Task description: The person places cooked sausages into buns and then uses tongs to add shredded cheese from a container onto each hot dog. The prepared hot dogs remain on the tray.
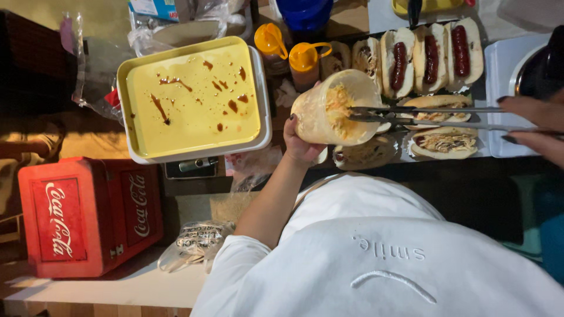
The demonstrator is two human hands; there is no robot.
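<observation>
My left hand (299, 144) grips a clear plastic tub (320, 108) of pale shredded filling, tilted on its side with the mouth facing right. My right hand (537, 126), at the right edge, holds long metal tongs (423, 114) whose tips reach into the tub's mouth and touch the filling. Just under the tongs lie buns with shredded filling (443, 142) on paper. Behind them stands a row of buns with sausages (432, 53).
A yellow tray (194, 100) spotted with brown sauce sits on the left. Two squeeze bottles with orange caps (305, 61) stand beside it. A red cooler box (82, 214) stands lower left. A white board (499, 76) and a dark pan (540, 70) lie far right.
</observation>
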